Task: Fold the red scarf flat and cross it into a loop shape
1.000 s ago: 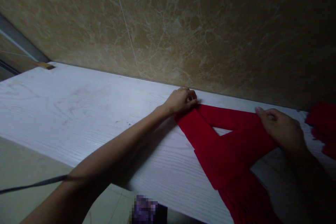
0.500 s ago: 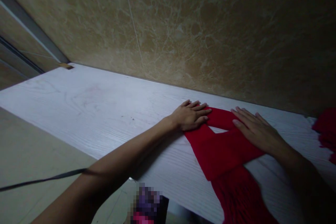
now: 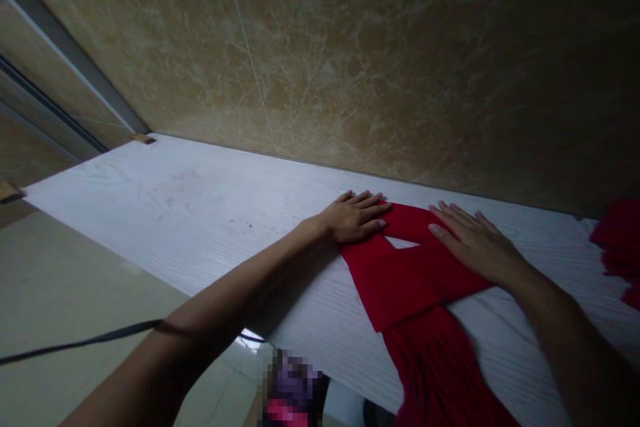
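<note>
A red scarf lies folded in a loop on the white wood-grain table, with a small triangle of table showing inside the loop. Its fringed end hangs toward me at the lower right. My left hand rests flat on the scarf's far left corner, fingers stretched out. On the far right fold my right hand is laid palm down, fingers extended. Parts of the scarf under both palms are hidden.
More red fabric with ragged edges lies at the right end. A brown marbled wall runs along the table's far edge. Wooden blocks sit at the left corners. A dark strap crosses the lower left.
Both hands have gone from pinching the scarf's far corners to lying flat on it, fingers spread. The scarf's loop is flatter. The view has shifted slightly.
</note>
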